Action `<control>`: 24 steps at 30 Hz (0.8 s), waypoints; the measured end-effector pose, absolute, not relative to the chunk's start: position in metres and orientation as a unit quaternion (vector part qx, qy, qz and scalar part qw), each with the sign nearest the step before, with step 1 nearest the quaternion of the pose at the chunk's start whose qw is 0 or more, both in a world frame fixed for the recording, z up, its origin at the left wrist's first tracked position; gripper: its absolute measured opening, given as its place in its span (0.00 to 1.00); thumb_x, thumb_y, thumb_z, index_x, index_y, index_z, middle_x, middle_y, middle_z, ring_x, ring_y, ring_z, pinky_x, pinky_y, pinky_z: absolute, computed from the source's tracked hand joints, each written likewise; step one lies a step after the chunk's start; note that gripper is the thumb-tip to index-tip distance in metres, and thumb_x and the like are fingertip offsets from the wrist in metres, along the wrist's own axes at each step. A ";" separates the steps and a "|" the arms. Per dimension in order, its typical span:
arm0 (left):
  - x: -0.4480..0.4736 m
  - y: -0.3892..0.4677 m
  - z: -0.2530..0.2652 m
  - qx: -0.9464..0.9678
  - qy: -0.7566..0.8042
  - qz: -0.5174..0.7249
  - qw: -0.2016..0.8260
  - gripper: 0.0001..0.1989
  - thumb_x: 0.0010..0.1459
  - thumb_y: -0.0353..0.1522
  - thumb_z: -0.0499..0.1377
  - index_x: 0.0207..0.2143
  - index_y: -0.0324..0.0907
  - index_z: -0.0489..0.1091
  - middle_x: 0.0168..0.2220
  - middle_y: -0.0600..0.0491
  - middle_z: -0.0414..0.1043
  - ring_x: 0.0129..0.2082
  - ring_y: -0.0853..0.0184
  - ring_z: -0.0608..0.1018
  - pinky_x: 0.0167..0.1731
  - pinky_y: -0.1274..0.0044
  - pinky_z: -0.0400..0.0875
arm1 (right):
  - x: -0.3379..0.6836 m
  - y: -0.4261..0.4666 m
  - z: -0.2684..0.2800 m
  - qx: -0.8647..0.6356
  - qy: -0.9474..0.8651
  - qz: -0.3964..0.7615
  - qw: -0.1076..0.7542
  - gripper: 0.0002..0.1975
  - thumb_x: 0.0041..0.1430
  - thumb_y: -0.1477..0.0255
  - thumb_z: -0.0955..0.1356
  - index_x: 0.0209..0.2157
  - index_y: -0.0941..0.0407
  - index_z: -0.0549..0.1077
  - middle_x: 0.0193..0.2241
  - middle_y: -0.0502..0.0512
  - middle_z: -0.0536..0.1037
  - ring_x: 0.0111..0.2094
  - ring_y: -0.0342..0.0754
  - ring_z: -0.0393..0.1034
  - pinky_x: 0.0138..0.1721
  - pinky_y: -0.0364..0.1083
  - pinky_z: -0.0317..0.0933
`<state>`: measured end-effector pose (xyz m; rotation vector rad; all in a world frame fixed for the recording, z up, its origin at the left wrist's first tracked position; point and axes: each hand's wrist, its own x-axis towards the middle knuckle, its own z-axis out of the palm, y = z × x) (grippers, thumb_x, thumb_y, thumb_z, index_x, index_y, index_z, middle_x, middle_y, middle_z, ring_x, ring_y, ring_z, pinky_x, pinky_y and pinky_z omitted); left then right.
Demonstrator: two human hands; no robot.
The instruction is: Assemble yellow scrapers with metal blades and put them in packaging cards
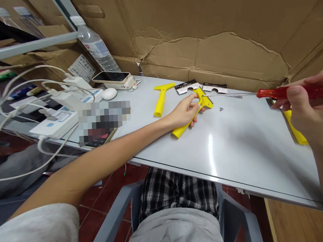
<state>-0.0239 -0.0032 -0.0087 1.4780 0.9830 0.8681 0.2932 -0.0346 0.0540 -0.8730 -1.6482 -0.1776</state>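
My left hand [186, 111] is closed around a yellow scraper [183, 130], which lies tilted on the white table with its wide head pointing away from me. In my right hand [302, 102] is a screwdriver [273, 92] with a clear red handle. Its long shaft points left, and the tip meets the scraper's head near a screw spot. A second yellow scraper [161, 101] lies to the left of my left hand. Partly hidden behind my right hand is another yellow handle [294, 128]. Two black-and-white cards [187, 86] lie behind the held scraper.
Small dark bits [222, 109] lie on the white table [233, 149]. At the left are a power strip [56, 123] with white cables, a phone [112, 77], a white mouse [109, 93] and a water bottle [96, 46]. Cardboard [199, 25] walls the back.
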 end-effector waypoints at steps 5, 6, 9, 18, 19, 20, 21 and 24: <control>-0.024 -0.002 -0.010 0.623 0.417 0.364 0.552 0.12 0.75 0.31 0.55 0.59 0.43 0.64 0.51 0.42 0.80 0.21 0.76 0.74 0.18 0.81 0.71 | 0.311 -0.032 0.050 -0.435 -0.729 -0.047 0.527 0.17 0.56 0.63 0.76 0.41 0.59 0.76 0.30 0.53 0.78 0.26 0.42 0.77 0.22 0.37 0.67; -0.024 -0.002 -0.010 0.621 0.421 0.364 0.552 0.12 0.75 0.31 0.55 0.58 0.43 0.64 0.51 0.41 0.80 0.21 0.76 0.74 0.18 0.80 0.71 | 0.313 -0.032 0.050 -0.432 -0.737 -0.032 0.519 0.21 0.52 0.62 0.78 0.45 0.57 0.77 0.36 0.54 0.80 0.28 0.43 0.78 0.24 0.38 0.70; -0.024 -0.002 -0.009 0.618 0.426 0.367 0.548 0.11 0.75 0.31 0.56 0.57 0.43 0.64 0.51 0.41 0.80 0.21 0.75 0.75 0.19 0.79 0.71 | 0.313 -0.033 0.054 -0.390 -0.753 -0.008 0.529 0.39 0.36 0.61 0.84 0.53 0.51 0.76 0.46 0.55 0.79 0.34 0.45 0.80 0.27 0.43 0.75; -0.024 -0.003 -0.007 0.632 0.418 0.361 0.543 0.12 0.75 0.30 0.56 0.58 0.43 0.65 0.50 0.42 0.81 0.21 0.75 0.74 0.18 0.80 0.70 | 0.308 -0.035 0.056 -0.419 -0.715 -0.121 0.546 0.21 0.50 0.60 0.78 0.43 0.55 0.78 0.36 0.55 0.78 0.30 0.39 0.74 0.27 0.38 0.65; -0.024 -0.003 -0.007 0.633 0.415 0.361 0.544 0.12 0.75 0.31 0.56 0.58 0.43 0.65 0.50 0.42 0.81 0.21 0.76 0.74 0.18 0.80 0.70 | 0.308 -0.034 0.056 -0.409 -0.726 -0.118 0.540 0.21 0.51 0.60 0.77 0.45 0.55 0.78 0.37 0.55 0.78 0.30 0.39 0.74 0.26 0.38 0.65; -0.024 -0.003 -0.007 0.633 0.415 0.360 0.545 0.12 0.75 0.31 0.56 0.58 0.43 0.66 0.50 0.42 0.81 0.21 0.75 0.74 0.18 0.80 0.70 | 0.308 -0.033 0.057 -0.390 -0.740 -0.108 0.537 0.24 0.50 0.60 0.77 0.47 0.54 0.77 0.39 0.55 0.78 0.32 0.41 0.76 0.28 0.40 0.67; -0.024 -0.003 -0.007 0.633 0.417 0.360 0.545 0.12 0.75 0.31 0.56 0.58 0.43 0.66 0.50 0.42 0.81 0.21 0.75 0.74 0.18 0.80 0.71 | 0.307 -0.032 0.057 -0.363 -0.754 -0.094 0.540 0.28 0.47 0.59 0.78 0.49 0.52 0.76 0.43 0.56 0.78 0.35 0.43 0.77 0.30 0.42 0.71; -0.025 -0.003 -0.007 0.635 0.422 0.358 0.539 0.12 0.75 0.31 0.55 0.58 0.44 0.66 0.50 0.42 0.81 0.21 0.75 0.74 0.19 0.80 0.71 | 0.304 -0.031 0.058 -0.316 -0.771 -0.059 0.550 0.36 0.41 0.58 0.80 0.54 0.47 0.73 0.52 0.56 0.75 0.40 0.45 0.77 0.37 0.48 0.76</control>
